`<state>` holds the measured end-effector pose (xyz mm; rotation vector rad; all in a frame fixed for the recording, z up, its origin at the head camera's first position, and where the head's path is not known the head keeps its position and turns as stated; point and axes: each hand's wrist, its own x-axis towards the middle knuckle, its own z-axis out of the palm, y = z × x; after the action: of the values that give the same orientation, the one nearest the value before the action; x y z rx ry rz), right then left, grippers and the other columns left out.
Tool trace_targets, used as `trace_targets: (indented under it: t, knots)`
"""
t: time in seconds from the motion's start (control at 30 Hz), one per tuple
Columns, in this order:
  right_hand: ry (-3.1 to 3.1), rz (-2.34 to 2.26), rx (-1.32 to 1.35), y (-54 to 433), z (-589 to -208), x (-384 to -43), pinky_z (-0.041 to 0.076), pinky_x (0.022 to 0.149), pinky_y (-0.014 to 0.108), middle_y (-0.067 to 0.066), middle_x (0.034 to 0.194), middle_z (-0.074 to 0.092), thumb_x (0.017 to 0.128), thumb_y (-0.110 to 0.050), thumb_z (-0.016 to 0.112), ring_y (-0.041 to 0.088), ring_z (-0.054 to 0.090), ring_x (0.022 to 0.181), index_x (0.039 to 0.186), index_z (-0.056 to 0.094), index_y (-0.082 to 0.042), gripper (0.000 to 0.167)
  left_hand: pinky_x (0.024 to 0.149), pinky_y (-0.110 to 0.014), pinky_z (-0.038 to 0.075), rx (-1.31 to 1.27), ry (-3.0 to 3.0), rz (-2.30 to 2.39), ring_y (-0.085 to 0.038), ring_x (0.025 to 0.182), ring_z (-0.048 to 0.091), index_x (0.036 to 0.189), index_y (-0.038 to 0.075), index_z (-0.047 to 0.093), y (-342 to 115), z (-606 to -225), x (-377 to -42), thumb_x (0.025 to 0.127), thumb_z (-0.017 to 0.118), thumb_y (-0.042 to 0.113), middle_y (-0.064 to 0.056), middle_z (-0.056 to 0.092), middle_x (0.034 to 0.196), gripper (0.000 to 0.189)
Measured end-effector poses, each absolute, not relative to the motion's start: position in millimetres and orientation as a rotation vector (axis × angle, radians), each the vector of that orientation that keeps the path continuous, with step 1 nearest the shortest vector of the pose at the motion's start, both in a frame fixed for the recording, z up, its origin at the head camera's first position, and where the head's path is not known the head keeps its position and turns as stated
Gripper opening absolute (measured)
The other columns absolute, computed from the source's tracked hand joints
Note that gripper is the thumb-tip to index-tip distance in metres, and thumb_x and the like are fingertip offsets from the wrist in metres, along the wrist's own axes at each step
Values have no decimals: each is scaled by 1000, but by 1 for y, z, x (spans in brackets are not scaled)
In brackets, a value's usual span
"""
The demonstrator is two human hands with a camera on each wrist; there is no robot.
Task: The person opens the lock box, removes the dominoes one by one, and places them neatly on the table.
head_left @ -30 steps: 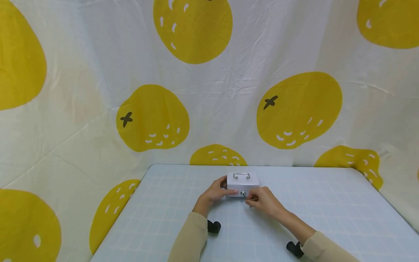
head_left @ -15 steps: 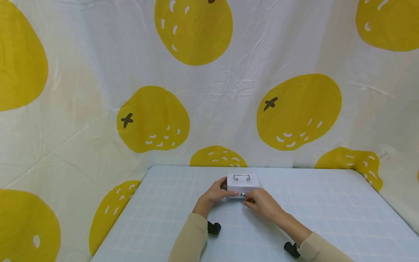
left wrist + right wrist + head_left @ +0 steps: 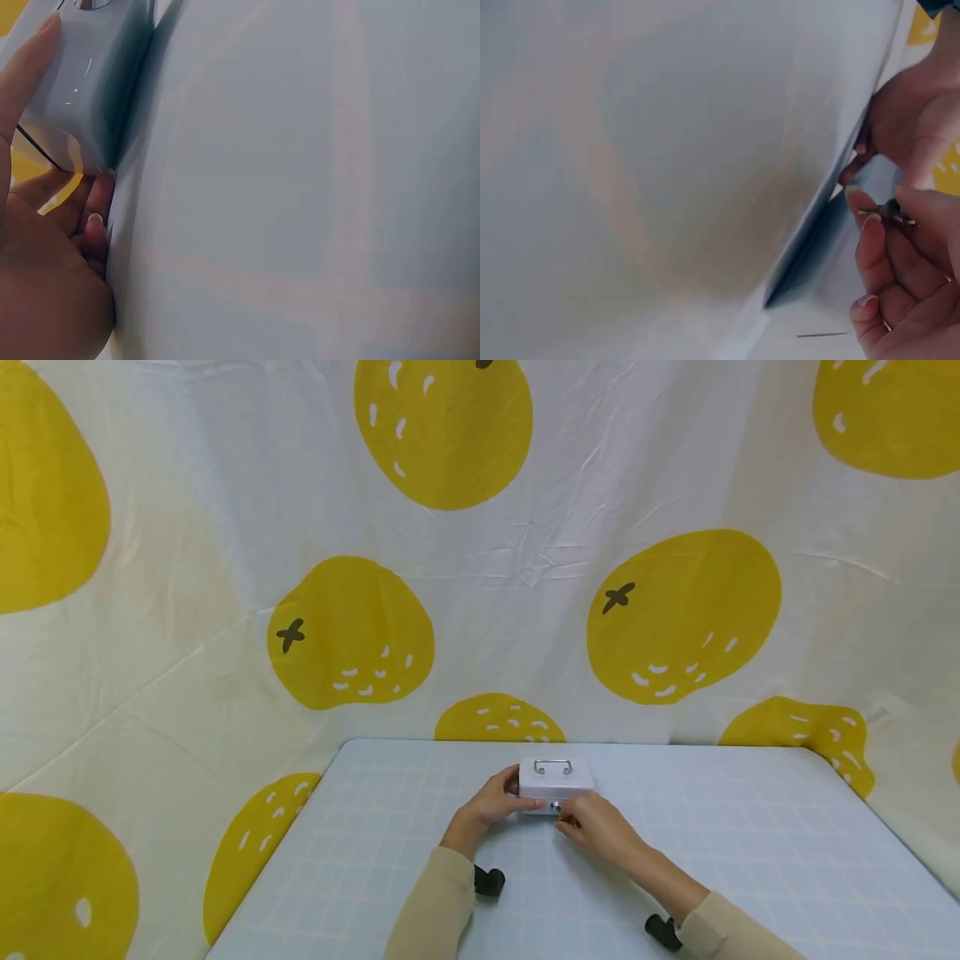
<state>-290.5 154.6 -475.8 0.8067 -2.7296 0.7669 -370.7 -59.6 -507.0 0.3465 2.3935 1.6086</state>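
Note:
A small white cash box (image 3: 557, 783) sits near the table's back edge, its lid down and a wire handle (image 3: 552, 763) on top. My left hand (image 3: 491, 799) grips its left end, thumb along the front face and fingers round the side. In the left wrist view, that thumb reaches toward the round lock (image 3: 91, 3) at the frame's top. My right hand (image 3: 600, 827) is at the lock on the front. Between its thumb and forefinger it pinches a small metal key (image 3: 891, 211), mostly hidden by the fingers.
The table (image 3: 390, 827) has a pale blue checked cover. Behind it hangs a white cloth (image 3: 510, 635) printed with large yellow fruit. Black wrist cameras, one below the left forearm (image 3: 491, 882) and one below the right, hang close over the table.
My right hand and forearm have shifted slightly left, closer in to the lock, and the key is now more hidden by the fingers. My left hand and the cash box hold their place.

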Motion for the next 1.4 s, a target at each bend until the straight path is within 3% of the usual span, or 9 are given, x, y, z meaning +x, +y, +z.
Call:
trace_targets:
  t: [0.43, 0.77, 1.2, 1.4]
  knots:
    - [-2734, 1067, 802, 152, -476, -294, 47, 56, 22, -3, 70, 68, 93, -1, 70, 1, 54, 60, 82, 75, -1, 12, 90, -39, 41, 306, 2372, 1639, -22, 102, 52, 148, 14, 51, -62, -505, -371, 75, 94, 28, -4, 60, 112, 86]
    - [-2752, 992, 769, 152, -473, -293, 44, 55, 22, -9, 66, 60, 91, -1, 72, 2, 49, 59, 80, 75, -3, 12, 86, -36, 43, 322, 2367, 1632, -21, 101, 54, 146, 14, 52, -61, -503, -370, 74, 94, 30, -4, 62, 111, 85]
    - [-2725, 987, 803, 155, -476, -293, 42, 54, 21, -10, 66, 58, 91, 0, 72, 1, 47, 59, 78, 73, -3, 13, 92, -38, 44, 331, 2391, 1593, -20, 103, 54, 149, 19, 50, -59, -509, -369, 73, 94, 37, 0, 62, 113, 90]
    - [-2720, 929, 778, 153, -478, -292, 42, 56, 22, -10, 66, 58, 90, -1, 74, 1, 46, 60, 78, 74, -5, 13, 92, -40, 44, 335, 2390, 1599, -22, 104, 53, 148, 16, 51, -59, -506, -368, 75, 94, 32, -2, 62, 113, 86]
